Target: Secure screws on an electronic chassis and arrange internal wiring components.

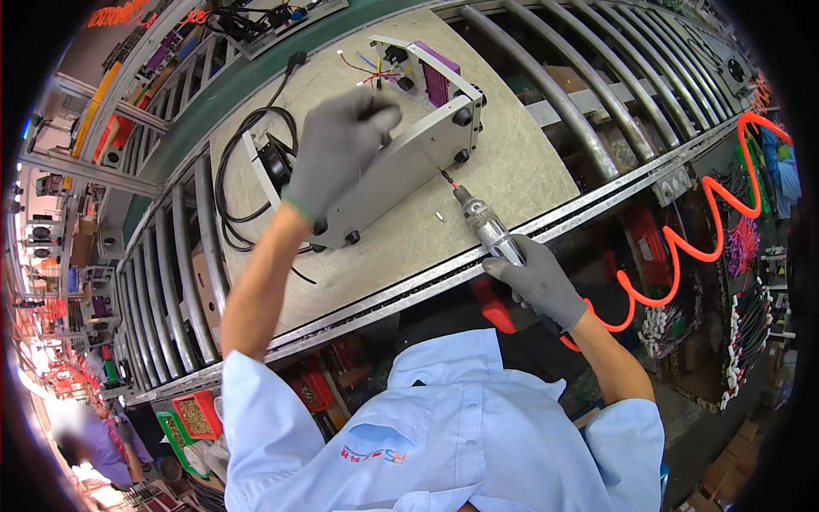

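Observation:
My right hand (542, 282), in a grey glove, is wrapped round a silver air screwdriver (493, 230). Its bit points at the near face of a grey metal chassis (401, 171) with black feet, standing on edge. Contact between bit and panel is unclear. Over the chassis's left part is my gloved left hand (337, 149), its fingers curled together and slightly blurred; whatever they may pinch is hidden. A purple perforated box (439, 77), loose coloured wires (375, 72) and a black fan (275, 162) sit at the chassis. A small white piece (439, 216) lies before it.
The pale board (520, 171) under the chassis rests on a conveyor with metal rollers (563, 102) at both sides. A black power cable (220, 179) loops at left. An orange coiled hose (674, 247) hangs at right. Bins of small parts (196, 416) stand lower left, near another person (94, 444).

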